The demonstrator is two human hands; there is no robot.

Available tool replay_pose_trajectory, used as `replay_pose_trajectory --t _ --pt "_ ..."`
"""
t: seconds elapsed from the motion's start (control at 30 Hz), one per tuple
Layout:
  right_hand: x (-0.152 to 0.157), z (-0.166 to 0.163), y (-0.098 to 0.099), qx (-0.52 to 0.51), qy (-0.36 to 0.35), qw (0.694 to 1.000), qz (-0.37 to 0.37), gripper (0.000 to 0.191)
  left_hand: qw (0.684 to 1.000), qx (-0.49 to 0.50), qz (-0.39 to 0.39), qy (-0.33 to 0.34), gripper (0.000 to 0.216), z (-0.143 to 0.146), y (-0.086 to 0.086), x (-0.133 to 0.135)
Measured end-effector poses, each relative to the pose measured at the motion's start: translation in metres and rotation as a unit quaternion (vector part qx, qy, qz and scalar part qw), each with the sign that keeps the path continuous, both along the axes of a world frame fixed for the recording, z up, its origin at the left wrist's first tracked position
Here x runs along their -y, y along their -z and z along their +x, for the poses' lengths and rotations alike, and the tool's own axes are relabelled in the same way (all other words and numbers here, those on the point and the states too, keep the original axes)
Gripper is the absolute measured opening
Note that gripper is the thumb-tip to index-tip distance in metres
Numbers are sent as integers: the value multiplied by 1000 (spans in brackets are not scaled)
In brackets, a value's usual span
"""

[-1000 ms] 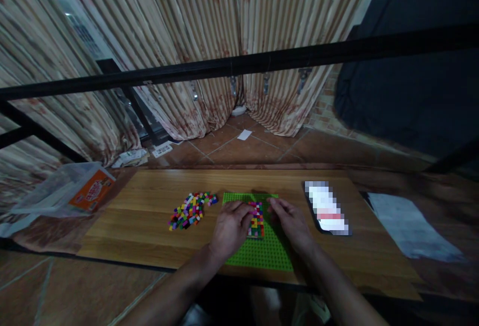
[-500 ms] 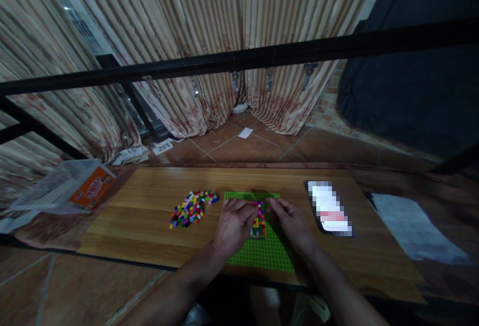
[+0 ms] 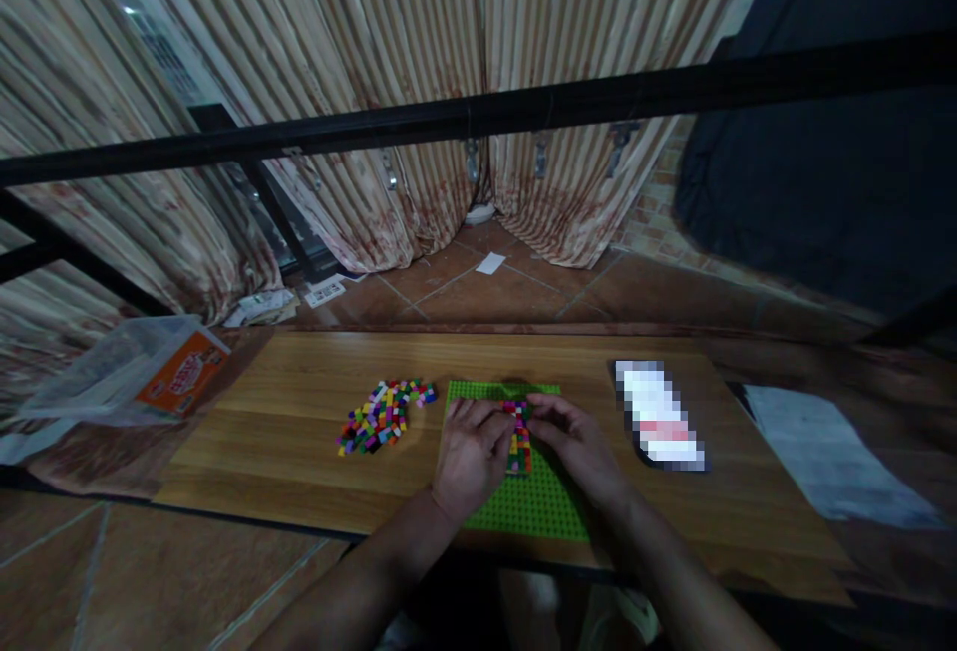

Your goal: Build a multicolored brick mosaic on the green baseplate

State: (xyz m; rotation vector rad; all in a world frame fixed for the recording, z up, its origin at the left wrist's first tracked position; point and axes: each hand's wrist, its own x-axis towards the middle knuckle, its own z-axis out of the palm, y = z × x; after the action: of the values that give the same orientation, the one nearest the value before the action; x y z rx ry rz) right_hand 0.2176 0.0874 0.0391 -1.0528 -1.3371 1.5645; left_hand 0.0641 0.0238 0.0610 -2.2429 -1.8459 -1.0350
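Note:
A green studded baseplate (image 3: 523, 516) lies on the wooden table, with a block of small multicoloured bricks (image 3: 517, 457) standing on it. My left hand (image 3: 473, 447) covers the left side of that block; its fingers are bent and pressed together, and what they pinch is hidden. From the right, my right hand (image 3: 572, 437) reaches in with curled fingers, its tips at the block's right edge. Anything between those fingertips is too small to make out. Left of the baseplate is a loose pile of coloured bricks (image 3: 376, 420).
A phone (image 3: 658, 417) with a blurred screen lies on the table (image 3: 299, 432), right of the baseplate. Beyond the table's left end stands a clear plastic box (image 3: 112, 372) with an orange label. White paper (image 3: 837, 452) lies past the right end. A black rail (image 3: 434, 121) crosses behind.
My right hand has moved slightly left, bringing its fingertips from beside the brick block to its right edge. My left hand stays nearly in place over the block.

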Motion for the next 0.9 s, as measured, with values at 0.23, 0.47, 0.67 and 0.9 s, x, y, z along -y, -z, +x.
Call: replay_pose_trajectory --t 0.23,0.47,0.67,0.9 --pt "1 -5 5 24 12 1000 17 38 1000 -3 21 -2 15 2 3 1" --pt "3 -7 5 35 12 999 25 33 1000 -2 23 1 16 3 4 0" --pt "6 -10 2 73 18 997 14 29 1000 0 15 15 16 3 1 2" --pt "4 -11 1 70 6 997 18 28 1000 -9 -4 26 19 2 -2 7"
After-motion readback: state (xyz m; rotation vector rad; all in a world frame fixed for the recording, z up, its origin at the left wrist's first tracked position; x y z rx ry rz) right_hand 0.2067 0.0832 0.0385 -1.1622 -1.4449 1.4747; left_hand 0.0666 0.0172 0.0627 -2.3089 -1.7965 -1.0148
